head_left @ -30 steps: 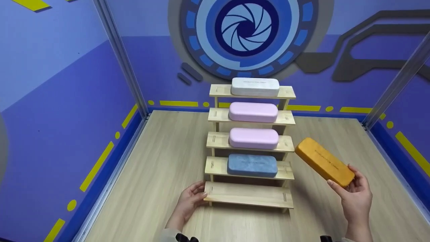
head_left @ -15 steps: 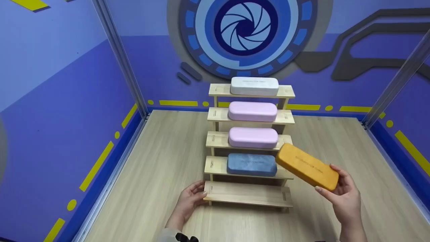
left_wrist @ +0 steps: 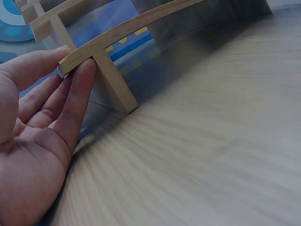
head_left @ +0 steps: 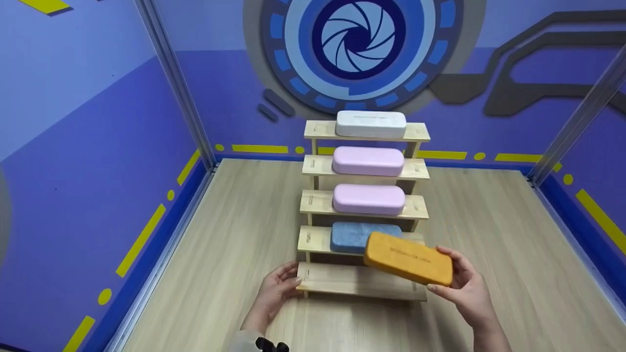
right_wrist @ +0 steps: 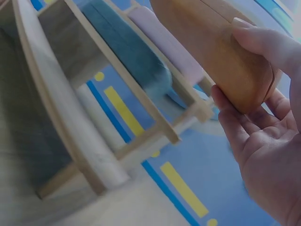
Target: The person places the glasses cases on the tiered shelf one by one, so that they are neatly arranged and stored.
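Note:
My right hand [head_left: 467, 291] grips an orange glasses case [head_left: 411, 259] by its right end, with the thumb on the near side. The case hangs tilted above the bottom step of a wooden stepped rack [head_left: 362, 283] and covers part of a blue glasses case [head_left: 349, 237] on the step behind. With thumb and fingers my left hand [head_left: 274, 293] pinches the left end of the bottom step; the left wrist view shows the fingers [left_wrist: 77, 103] beneath that board. In the right wrist view the orange case [right_wrist: 221, 52] is held clear of the rack.
Higher steps carry two pink glasses cases [head_left: 369, 199] and, on top, a white case [head_left: 370, 124]. The rack stands on a wood-grain table [head_left: 234, 220]. Blue-purple panels [head_left: 98, 171] with metal corner posts enclose the back and sides.
My right hand has carried the orange case left and slightly down, from beside the rack to over its lower steps, and the case has turned closer to level. My left hand stays put.

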Motion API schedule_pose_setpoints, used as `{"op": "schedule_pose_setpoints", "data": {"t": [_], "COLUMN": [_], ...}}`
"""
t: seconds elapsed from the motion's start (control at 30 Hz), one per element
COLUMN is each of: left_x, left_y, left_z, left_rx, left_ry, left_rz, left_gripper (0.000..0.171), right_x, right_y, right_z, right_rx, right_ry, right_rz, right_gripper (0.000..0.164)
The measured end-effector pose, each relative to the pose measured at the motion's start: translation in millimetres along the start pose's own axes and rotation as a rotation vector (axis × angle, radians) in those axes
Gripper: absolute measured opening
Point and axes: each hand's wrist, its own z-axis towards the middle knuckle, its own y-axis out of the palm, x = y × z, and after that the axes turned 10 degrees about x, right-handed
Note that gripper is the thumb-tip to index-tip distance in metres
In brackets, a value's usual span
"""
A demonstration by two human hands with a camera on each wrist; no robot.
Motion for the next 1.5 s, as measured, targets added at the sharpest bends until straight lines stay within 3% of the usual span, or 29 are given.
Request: {"op": "schedule_pose_setpoints", "data": {"t": [0.5, 1.07, 1.23, 1.5], "left_x": [2.7, 1.4, 1.3, 1.5], "left_y": [0.1, 0.5, 0.5, 0.6], "left_z": [-2.8, -0.7, -0.5, -1.3], "left_rx": [-0.012, -0.001, -0.001, -0.004], "left_ry": [-0.007, -0.007, -0.005, -0.002], "left_rz": [-0.001, -0.001, -0.007, -0.001], "left_gripper": [0.065, 0.065, 0.065, 0.066], "right_x": [32.3, 55.1, 58.2, 64.6], "right_y": [33.9, 49.9, 46.9, 41.5], "right_z": [-4.5, -0.5, 2.6, 7.2], "right_rx": [-0.192, -0.248, -0.285, -0.324], "right_ry": [0.103, 0.201, 0.174, 0.061], "right_rz": [-0.06, -0.191, -0.227, -0.348], "right_gripper": [0.079, 0.08, 0.078, 0.076]}}
